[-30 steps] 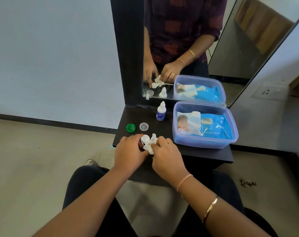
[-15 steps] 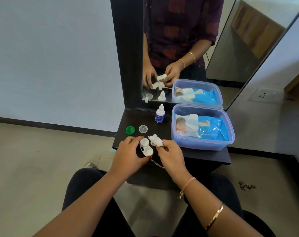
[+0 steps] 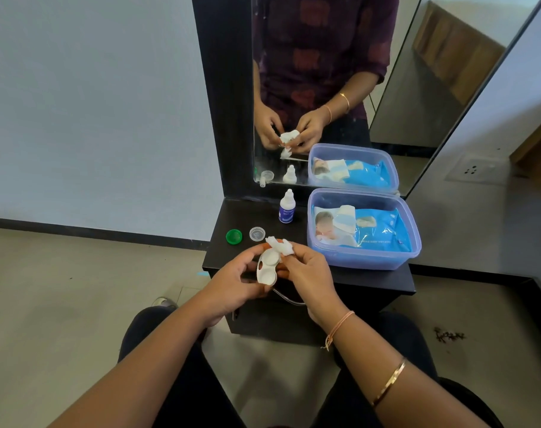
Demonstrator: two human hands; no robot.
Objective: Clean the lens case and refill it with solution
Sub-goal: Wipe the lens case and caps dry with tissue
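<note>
The white two-well lens case (image 3: 267, 267) is held in my left hand (image 3: 232, 281) above the front edge of the black shelf (image 3: 371, 281), both wells uncapped and facing up. My right hand (image 3: 306, 271) pinches a crumpled white tissue (image 3: 281, 246) just above the far well. A green cap (image 3: 234, 236) and a clear cap (image 3: 257, 233) lie on the shelf behind the case. The small white solution bottle (image 3: 287, 206) with a blue label stands upright, capped, near the mirror.
A clear plastic tub (image 3: 365, 259) with a blue wet-wipes pack (image 3: 374, 227) fills the shelf's right side. A tall mirror (image 3: 324, 88) behind it reflects the hands and objects. Tiled floor lies to the left and below.
The tissue was pressed into the case between both hands; my right hand lifted it off, exposing the wells. Both hands have risen slightly and the case now tilts more upright.
</note>
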